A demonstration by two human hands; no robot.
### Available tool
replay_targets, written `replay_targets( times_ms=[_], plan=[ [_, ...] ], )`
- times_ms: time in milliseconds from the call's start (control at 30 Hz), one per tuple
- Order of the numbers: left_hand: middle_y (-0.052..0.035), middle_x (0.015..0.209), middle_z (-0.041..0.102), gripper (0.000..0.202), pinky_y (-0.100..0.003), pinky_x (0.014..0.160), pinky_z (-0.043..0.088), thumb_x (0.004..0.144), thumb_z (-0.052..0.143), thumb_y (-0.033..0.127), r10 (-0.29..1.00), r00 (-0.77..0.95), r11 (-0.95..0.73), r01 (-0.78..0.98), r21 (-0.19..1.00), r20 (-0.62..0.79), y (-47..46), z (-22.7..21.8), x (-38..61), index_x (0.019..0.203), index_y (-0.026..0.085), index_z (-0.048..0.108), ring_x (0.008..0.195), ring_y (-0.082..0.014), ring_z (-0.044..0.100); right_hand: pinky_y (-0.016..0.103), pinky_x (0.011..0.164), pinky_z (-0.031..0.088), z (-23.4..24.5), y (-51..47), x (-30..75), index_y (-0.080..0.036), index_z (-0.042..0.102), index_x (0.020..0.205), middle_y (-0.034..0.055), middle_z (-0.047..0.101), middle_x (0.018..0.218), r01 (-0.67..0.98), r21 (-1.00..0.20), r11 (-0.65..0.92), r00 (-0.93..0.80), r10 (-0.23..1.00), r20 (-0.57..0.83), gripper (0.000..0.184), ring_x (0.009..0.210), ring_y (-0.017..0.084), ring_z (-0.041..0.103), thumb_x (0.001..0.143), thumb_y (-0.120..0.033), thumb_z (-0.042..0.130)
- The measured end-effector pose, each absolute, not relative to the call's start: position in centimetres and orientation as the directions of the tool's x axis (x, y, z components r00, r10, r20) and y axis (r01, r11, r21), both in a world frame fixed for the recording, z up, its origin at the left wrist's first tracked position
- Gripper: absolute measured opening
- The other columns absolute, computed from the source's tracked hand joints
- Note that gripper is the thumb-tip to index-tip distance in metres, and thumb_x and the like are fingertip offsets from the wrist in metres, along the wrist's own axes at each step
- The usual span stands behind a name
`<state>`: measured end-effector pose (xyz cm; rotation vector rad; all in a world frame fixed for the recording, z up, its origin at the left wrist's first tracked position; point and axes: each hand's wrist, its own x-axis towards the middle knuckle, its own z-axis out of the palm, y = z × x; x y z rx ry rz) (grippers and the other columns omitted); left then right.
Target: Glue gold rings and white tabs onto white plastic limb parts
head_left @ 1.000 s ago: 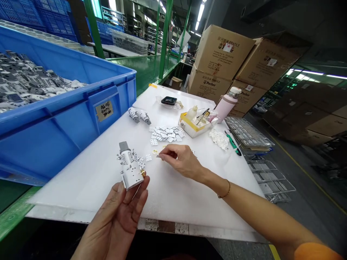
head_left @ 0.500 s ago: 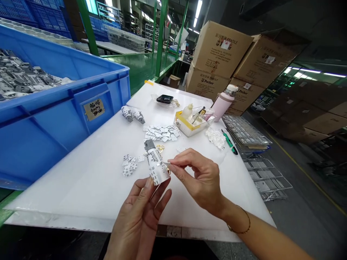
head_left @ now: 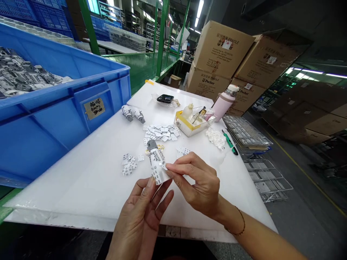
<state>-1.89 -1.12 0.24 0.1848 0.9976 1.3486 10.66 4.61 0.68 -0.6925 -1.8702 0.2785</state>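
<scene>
My left hand (head_left: pixel 145 211) is closed round the lower end of a white-and-grey plastic model part (head_left: pixel 155 156), tilted with its grey end away from me. Rows of small dark marks show on its near end. My right hand (head_left: pixel 199 182) is closed in a pinch, holding a small thin piece (head_left: pixel 163 165) against the part's right side; the fingertips hide much of that piece. Just beyond the part lie gold-coloured rings (head_left: pixel 161 147). Small white marked pieces (head_left: pixel 129 164) lie scattered to the left, with a larger pile of white flat pieces (head_left: pixel 162 133) farther back.
A blue crate (head_left: pixel 108 81) full of grey-and-white parts stands left. Two similar parts (head_left: pixel 132 113) lie near it. Farther back are a bagged black watch (head_left: pixel 165 98), a yellow-edged tray (head_left: pixel 187 129), a pink bottle (head_left: pixel 224 104), crumpled tissue (head_left: pixel 215 138) and a green-handled tool (head_left: pixel 230 142).
My right hand has moved slightly left, bringing the small piece from beside the model part onto its surface. The part in my left hand has shifted slightly right.
</scene>
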Motion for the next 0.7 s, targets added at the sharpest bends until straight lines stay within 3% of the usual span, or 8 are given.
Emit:
replay_targets(
  times_ms=[100,200,700],
  plan=[
    [-0.0037,0.118,0.067,0.016,-0.036,0.092,0.056,0.08,0.071,0.036,0.87,-0.016,0.304,-0.769,0.563,-0.492,-0.99,-0.15,-2.02,0.09,0.025,0.066,0.124,-0.0278,0.053,0.028,0.063,0.055,0.64,4.65,10.73,-0.011,0.072,0.099,0.0088,0.065,0.081,0.326,-0.467,0.822,-0.285,0.556,0.781,0.02,0.074,0.016,0.06,0.083,-0.002,0.063],
    [-0.0029,0.117,0.067,0.016,-0.033,0.092,0.056,0.08,0.071,0.036,0.86,-0.038,0.301,-0.768,0.566,-0.509,-1.01,0.04,-2.02,0.09,0.025,0.066,0.124,-0.0272,0.053,0.029,0.063,0.055,0.56,4.69,10.87,-0.012,0.071,0.102,0.0094,0.066,0.083,0.326,-0.436,0.839,-0.328,0.533,0.78,0.022,0.075,0.016,0.06,0.084,-0.002,0.061],
    [0.0003,0.093,0.069,0.007,-0.03,0.088,0.057,0.077,0.073,0.024,0.876,-0.104,0.259,-0.721,0.643,-0.47,-1.23,0.25,-2.77,0.08,0.022,0.066,0.096,-0.0183,0.063,0.033,0.062,0.054,0.94,4.41,11.42,-0.013,0.067,0.107,0.0106,0.066,0.085,0.358,-0.284,0.889,-0.483,0.437,0.759,0.024,0.072,0.018,0.058,0.084,-0.009,0.06]
  ],
)
